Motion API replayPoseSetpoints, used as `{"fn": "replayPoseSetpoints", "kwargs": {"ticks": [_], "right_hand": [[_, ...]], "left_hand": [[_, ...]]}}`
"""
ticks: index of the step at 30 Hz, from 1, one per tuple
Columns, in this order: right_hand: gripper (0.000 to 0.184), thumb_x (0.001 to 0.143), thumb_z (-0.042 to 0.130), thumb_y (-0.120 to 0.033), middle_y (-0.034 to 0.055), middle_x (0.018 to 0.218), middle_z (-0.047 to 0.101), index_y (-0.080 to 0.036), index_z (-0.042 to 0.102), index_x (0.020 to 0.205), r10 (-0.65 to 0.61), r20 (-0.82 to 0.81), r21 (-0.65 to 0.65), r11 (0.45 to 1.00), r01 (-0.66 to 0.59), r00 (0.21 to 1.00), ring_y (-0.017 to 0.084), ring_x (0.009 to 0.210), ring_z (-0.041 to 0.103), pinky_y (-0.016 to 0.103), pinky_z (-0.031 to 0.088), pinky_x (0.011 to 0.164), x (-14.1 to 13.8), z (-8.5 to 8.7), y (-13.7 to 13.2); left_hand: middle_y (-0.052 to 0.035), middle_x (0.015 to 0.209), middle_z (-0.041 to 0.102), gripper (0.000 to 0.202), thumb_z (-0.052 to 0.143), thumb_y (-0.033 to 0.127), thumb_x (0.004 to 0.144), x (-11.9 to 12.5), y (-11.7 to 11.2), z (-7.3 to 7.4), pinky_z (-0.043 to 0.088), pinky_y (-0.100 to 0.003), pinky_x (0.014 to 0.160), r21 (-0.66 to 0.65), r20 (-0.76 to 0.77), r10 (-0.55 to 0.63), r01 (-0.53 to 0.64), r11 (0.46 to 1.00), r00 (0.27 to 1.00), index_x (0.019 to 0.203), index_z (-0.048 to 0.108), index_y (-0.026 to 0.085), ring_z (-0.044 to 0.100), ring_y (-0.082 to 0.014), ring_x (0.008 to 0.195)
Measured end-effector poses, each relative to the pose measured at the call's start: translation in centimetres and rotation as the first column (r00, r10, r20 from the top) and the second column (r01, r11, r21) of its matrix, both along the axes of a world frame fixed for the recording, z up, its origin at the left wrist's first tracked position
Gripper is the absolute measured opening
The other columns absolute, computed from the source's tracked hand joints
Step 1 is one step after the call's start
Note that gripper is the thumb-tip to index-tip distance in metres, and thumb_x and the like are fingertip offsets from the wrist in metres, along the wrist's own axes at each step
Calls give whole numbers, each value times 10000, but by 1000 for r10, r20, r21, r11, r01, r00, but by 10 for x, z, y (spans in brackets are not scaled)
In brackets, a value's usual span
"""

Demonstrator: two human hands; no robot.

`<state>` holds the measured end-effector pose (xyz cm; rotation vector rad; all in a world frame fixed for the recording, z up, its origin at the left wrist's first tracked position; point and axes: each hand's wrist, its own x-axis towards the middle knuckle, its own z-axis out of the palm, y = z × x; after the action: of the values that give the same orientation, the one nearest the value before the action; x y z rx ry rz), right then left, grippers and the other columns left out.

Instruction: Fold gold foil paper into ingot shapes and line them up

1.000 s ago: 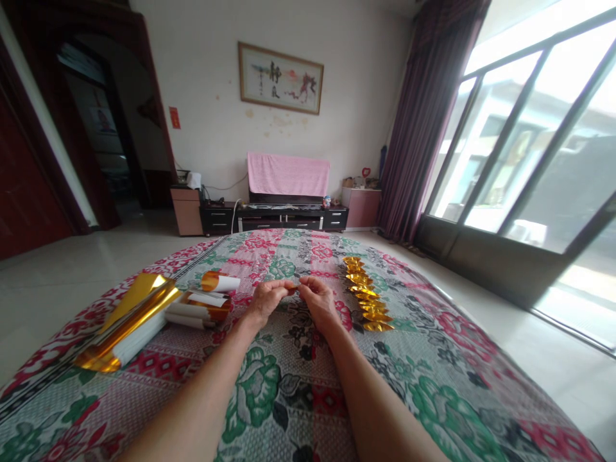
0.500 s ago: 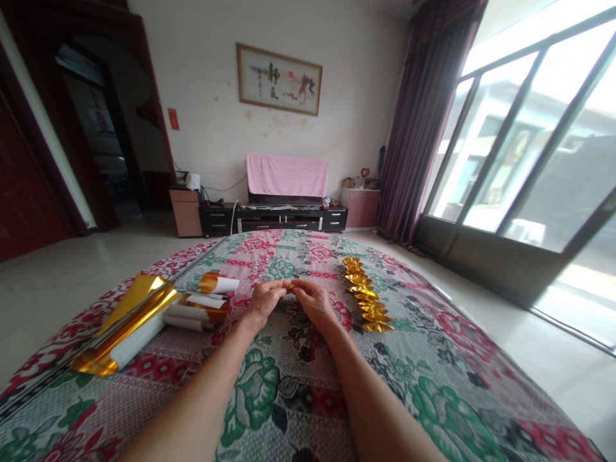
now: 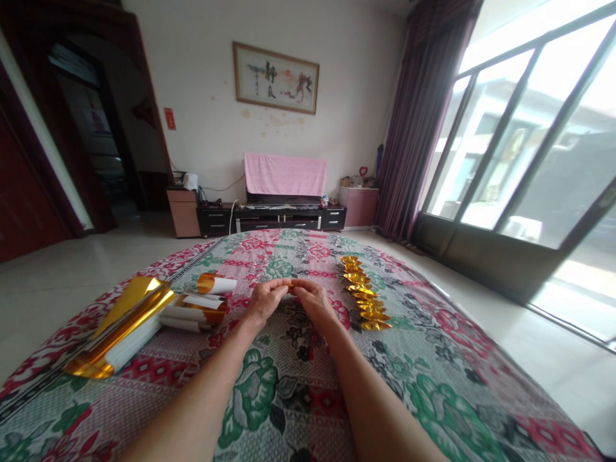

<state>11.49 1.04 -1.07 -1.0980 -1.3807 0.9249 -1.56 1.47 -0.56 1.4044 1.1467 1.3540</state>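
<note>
Fingertips of my left hand [image 3: 266, 299] and my right hand [image 3: 310, 298] meet over the middle of the table, both closed on a small piece of gold foil paper [image 3: 289, 287]. Most of that piece is hidden behind the fingers. To the right of my hands lies a row of folded gold foil paper pieces [image 3: 366, 290], pointed at their ends and set close together. On the left are larger gold foil sheets [image 3: 139, 327] with white undersides, partly curled. Smaller curled gold and white sheets [image 3: 192, 314] lie between them and my left hand.
A patterned cloth [image 3: 414, 346] in red, green and grey covers the round table. Beyond it, a low black cabinet [image 3: 219, 220] stands against the wall, with a pink cloth [image 3: 286, 173] draped over something on it. Large glass panes [image 3: 510, 147] are at the right.
My hands stay together on the small gold foil piece, with barely any finger movement. The view has shifted slightly, so surrounding things appear a little further left.
</note>
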Motion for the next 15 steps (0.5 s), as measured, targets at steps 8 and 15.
{"fn": "replayPoseSetpoints", "kwargs": {"ticks": [8,15], "right_hand": [[318,632,473,-222,30,752,697,-148,687,854,46,-188,-105,992,-67,981,163,740,640,243,491,657,0,4,-3],[321,628,441,-235,14,747,681,-153,690,814,39,-164,-122,991,-60,986,138,668,608,218,485,606,0,6,-2]], "left_hand": [[-54,910,718,304,626,261,646,-2,-1,-1,489,-287,809,-10,2,-27,27,1000,1000,913,704,138,648,-196,859],[-34,890,721,333,599,188,639,-1,-2,-2,494,-274,784,-22,1,-80,80,997,997,954,698,155,648,-179,829]]}}
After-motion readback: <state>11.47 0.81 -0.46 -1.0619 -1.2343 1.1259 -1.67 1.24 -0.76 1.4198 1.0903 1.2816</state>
